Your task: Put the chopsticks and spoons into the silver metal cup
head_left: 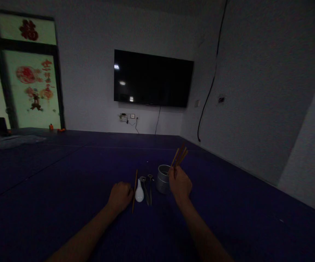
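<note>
While the right hand (180, 183) grips a bundle of sticks (181, 155), the left hand (121, 195) rests beside a short row of utensils

Seen from the head camera, a dim room opens above a dark purple-blue surface (64, 189). Both bare forearms reach in from the bottom edge. The right hand is closed around several thin wooden sticks, their tops fanning upward; it is just right of a gray cylindrical holder (163, 183), whose open mouth faces up. Whether the sticks' lower ends enter the holder cannot be told. The left hand is loosely curled, knuckles up; its palm is hidden, so I cannot tell whether it holds anything.

Just right of that hand lies a single wooden stick (135, 191). Next come a white spoon (139, 195), its bowl toward the wearer, and two metal utensils (147, 191) side by side, between the spoon and the holder.

Beyond, a black television (153, 78) hangs on a pale wall (86, 72). Far left, a door (32, 87) carries red decorations (26, 74).
</note>
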Available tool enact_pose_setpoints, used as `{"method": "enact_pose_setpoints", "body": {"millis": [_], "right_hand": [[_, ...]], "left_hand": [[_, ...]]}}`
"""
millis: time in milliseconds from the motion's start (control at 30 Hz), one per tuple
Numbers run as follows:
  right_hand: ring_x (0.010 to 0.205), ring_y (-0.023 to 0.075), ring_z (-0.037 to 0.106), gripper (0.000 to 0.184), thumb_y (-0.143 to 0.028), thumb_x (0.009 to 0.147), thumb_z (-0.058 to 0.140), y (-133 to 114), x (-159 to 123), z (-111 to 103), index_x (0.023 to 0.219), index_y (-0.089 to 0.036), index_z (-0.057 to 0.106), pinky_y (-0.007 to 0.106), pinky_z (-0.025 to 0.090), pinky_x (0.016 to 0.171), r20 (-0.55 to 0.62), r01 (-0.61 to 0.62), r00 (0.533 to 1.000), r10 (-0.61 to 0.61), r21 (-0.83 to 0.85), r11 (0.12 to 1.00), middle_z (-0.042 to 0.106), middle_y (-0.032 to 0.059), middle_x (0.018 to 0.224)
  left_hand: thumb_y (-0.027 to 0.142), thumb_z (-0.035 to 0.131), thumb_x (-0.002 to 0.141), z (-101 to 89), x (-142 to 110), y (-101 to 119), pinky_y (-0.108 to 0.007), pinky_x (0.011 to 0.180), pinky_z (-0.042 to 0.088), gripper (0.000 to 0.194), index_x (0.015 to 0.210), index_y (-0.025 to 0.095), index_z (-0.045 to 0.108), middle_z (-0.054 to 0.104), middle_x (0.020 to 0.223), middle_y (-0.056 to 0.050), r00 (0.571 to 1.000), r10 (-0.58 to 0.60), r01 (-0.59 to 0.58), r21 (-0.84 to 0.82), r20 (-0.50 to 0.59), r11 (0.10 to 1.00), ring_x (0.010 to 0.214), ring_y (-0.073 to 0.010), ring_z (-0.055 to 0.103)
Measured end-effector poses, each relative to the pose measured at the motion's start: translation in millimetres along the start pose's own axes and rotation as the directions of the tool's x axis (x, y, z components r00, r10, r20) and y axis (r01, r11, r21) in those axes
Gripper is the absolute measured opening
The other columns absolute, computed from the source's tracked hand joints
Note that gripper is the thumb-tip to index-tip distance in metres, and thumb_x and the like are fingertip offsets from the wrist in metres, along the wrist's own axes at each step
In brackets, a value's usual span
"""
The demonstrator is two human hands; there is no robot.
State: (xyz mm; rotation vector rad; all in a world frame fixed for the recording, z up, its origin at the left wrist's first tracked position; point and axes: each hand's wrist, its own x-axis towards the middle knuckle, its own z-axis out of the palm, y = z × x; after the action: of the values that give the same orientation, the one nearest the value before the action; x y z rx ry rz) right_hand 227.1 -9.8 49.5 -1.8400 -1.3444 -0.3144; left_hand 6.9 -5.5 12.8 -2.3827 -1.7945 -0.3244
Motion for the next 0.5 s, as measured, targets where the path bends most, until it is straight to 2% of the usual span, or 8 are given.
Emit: {"method": "enact_pose_setpoints", "body": {"millis": [300, 500], "right_hand": [[0.059, 0.0128, 0.052, 0.027, -0.038, 0.088, 0.039, 0.9, 2.8, -1.0, 0.084, -0.021, 0.06, 0.024, 0.021, 0.051, 0.024, -0.043, 0.999, 0.043, -0.003, 0.999, 0.062, 0.0022, 0.071], [0.059, 0.0133, 0.052, 0.03, -0.04, 0.088, 0.038, 1.5, 1.9, 0.4, 0.09, -0.021, 0.061, 0.023, 0.022, 0.051, -0.046, -0.033, 0.998, 0.036, 0.062, 0.998, 0.062, 0.0018, 0.07]], "left_hand": [[0.029, 0.032, 0.084, 3.0, 0.5, -0.2, -0.031, 0.074, 0.04, 0.032, 0.078, 0.017, 0.061, 0.066, 0.084, -0.009, 1.0, -0.001, 0.001, -0.012, 0.017, 1.0, 0.085, -0.0208, 0.059], [0.03, 0.031, 0.084, 6.1, 1.1, -1.1, -0.032, 0.074, 0.041, 0.035, 0.078, 0.016, 0.062, 0.066, 0.083, -0.01, 1.0, 0.007, -0.007, 0.001, 0.022, 1.0, 0.085, -0.0217, 0.06]]}}
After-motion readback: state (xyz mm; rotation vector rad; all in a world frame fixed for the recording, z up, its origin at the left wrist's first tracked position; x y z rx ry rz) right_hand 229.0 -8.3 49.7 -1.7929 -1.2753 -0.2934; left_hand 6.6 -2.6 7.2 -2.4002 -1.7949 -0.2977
